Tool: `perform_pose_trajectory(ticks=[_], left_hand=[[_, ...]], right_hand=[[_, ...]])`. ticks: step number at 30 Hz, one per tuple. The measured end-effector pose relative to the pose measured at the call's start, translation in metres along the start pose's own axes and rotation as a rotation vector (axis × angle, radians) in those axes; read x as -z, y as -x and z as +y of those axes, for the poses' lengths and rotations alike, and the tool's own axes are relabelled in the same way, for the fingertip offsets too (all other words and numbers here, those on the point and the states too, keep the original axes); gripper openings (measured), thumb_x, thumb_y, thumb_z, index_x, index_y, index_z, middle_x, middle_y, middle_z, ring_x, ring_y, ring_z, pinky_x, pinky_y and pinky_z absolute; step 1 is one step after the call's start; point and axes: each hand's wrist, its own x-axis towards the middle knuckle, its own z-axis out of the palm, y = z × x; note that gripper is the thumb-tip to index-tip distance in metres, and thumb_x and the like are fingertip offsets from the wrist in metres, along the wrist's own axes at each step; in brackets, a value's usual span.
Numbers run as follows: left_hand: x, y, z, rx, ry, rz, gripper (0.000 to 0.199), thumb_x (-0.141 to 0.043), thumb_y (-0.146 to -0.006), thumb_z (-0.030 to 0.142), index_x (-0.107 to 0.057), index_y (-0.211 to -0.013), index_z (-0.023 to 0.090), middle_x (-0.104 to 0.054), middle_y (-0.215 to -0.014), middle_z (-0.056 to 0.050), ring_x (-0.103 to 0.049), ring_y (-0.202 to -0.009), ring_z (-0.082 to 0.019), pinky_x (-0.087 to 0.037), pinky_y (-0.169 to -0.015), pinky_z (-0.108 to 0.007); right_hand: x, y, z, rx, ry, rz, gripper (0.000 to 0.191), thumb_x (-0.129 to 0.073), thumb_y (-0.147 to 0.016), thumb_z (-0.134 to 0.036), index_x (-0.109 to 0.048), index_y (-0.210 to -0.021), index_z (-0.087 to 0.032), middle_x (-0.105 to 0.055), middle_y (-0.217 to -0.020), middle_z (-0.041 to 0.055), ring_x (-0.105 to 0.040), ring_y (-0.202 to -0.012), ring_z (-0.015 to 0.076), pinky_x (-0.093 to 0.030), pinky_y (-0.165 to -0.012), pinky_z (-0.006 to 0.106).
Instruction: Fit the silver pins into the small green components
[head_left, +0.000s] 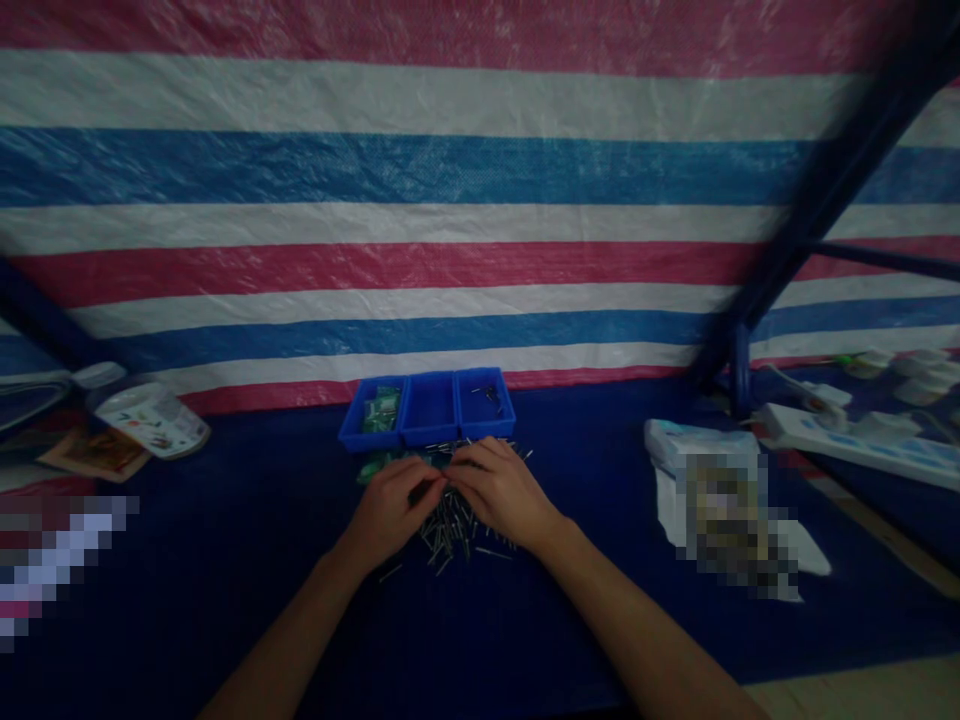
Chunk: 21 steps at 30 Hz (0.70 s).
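Observation:
My left hand (391, 505) and my right hand (504, 488) meet over a loose pile of thin metal pins or screws (448, 535). Both have their fingertips pinched together and nearly touching; whatever lies between them is too small or hidden to make out. Green plastic packets (371, 468) lie beside the left fingers, partly covered. Just behind the hands stands a blue three-part tray (430, 437). Its left compartment holds small green packets (382, 408), the middle one shows a bare floor, and a few metal pieces (491, 398) lie in the right one.
A white printed tub (154, 418) lies on the left of the dark blue table (247, 560). On the right are a white plastic bag (701, 440), partly blurred out, and a white power strip (870, 445) with plugs. A striped sheet (465, 170) hangs behind, and a blue metal frame (806, 215) slants on the right.

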Motion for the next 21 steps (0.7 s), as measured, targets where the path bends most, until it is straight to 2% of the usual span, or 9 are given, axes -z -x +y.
perform_pose_trajectory(ticks=[3,5,8,11,15,17,21], left_hand=[[0.002,0.001,0.001,0.007,0.001,0.004,0.023,-0.052,-0.097,0.028,-0.066,-0.081,0.020,-0.065,-0.072,-0.001,-0.061,-0.069,-0.016,-0.048,-0.068,-0.029],[0.003,0.001,0.001,0.018,0.004,0.006,0.023,-0.051,-0.098,0.029,-0.067,-0.084,0.020,-0.067,-0.076,-0.002,-0.063,-0.071,-0.016,-0.049,-0.070,-0.030],[0.006,0.001,-0.001,0.041,-0.007,0.030,0.022,-0.052,-0.097,0.029,-0.068,-0.087,0.019,-0.069,-0.080,-0.003,-0.064,-0.073,-0.016,-0.049,-0.071,-0.029],[0.008,0.000,-0.003,0.059,-0.017,0.053,0.021,-0.053,-0.097,0.029,-0.068,-0.085,0.019,-0.068,-0.076,-0.002,-0.063,-0.069,-0.015,-0.048,-0.066,-0.027],[0.009,0.000,-0.006,0.043,-0.012,0.078,0.021,-0.054,-0.096,0.027,-0.067,-0.082,0.019,-0.064,-0.070,0.000,-0.060,-0.063,-0.013,-0.045,-0.062,-0.025],[0.010,0.000,-0.007,0.040,-0.007,0.095,0.021,-0.054,-0.096,0.027,-0.067,-0.082,0.018,-0.063,-0.069,0.001,-0.059,-0.062,-0.012,-0.044,-0.061,-0.024],[0.012,0.000,-0.011,0.046,-0.016,0.108,0.020,-0.055,-0.095,0.026,-0.067,-0.080,0.019,-0.063,-0.069,0.001,-0.059,-0.061,-0.012,-0.044,-0.060,-0.023]], right_hand=[[0.000,0.000,-0.001,-0.027,-0.043,0.031,0.026,-0.048,-0.098,-0.022,-0.073,-0.107,-0.020,-0.069,-0.102,0.0088,-0.056,-0.091,0.0206,-0.046,-0.081,0.036],[-0.001,-0.001,0.001,-0.068,-0.155,0.086,0.027,-0.048,-0.099,-0.022,-0.072,-0.109,-0.021,-0.071,-0.099,0.0077,-0.059,-0.092,0.0201,-0.048,-0.085,0.037],[-0.001,-0.003,0.006,-0.260,-0.414,0.235,0.023,-0.053,-0.096,-0.023,-0.071,-0.109,-0.023,-0.075,-0.100,0.0062,-0.066,-0.094,0.0193,-0.051,-0.087,0.037],[0.000,-0.005,0.014,-0.479,-0.700,0.356,0.023,-0.059,-0.091,-0.030,-0.068,-0.111,-0.022,-0.076,-0.095,0.0067,-0.071,-0.089,0.0198,-0.055,-0.081,0.036],[0.002,-0.008,0.021,-0.622,-0.978,0.434,0.023,-0.072,-0.079,-0.038,-0.068,-0.096,-0.022,-0.075,-0.085,0.0041,-0.072,-0.078,0.0192,-0.057,-0.077,0.035],[0.003,-0.009,0.022,-0.675,-1.095,0.457,0.027,-0.078,-0.072,-0.040,-0.068,-0.090,-0.022,-0.074,-0.081,0.0024,-0.073,-0.078,0.0195,-0.059,-0.077,0.035],[0.008,-0.010,0.023,-0.759,-1.308,0.512,0.033,-0.086,-0.063,-0.040,-0.070,-0.086,-0.021,-0.076,-0.088,0.0036,-0.073,-0.083,0.0190,-0.059,-0.082,0.036]])
